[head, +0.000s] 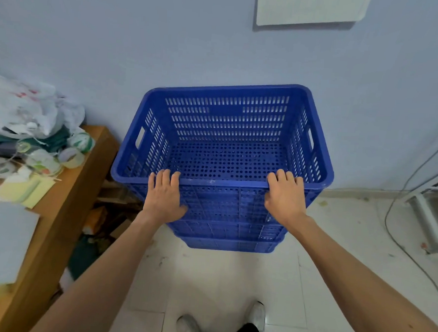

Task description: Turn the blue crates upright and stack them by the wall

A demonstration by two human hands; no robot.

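Note:
A blue perforated crate (227,130) stands upright against the pale blue wall, nested on top of other blue crates (229,233) whose rims show beneath it. My left hand (163,194) grips the near rim on the left, fingers hooked over the edge. My right hand (285,194) grips the same near rim on the right, fingers curled over it. The top crate is empty inside.
A wooden table (64,207) at the left carries plastic bags, tape rolls and papers (24,187). Cardboard clutter lies under it. A cable (399,223) and white frame (430,219) are at the right. A paper sheet (309,7) hangs on the wall. My shoes stand on white tiles.

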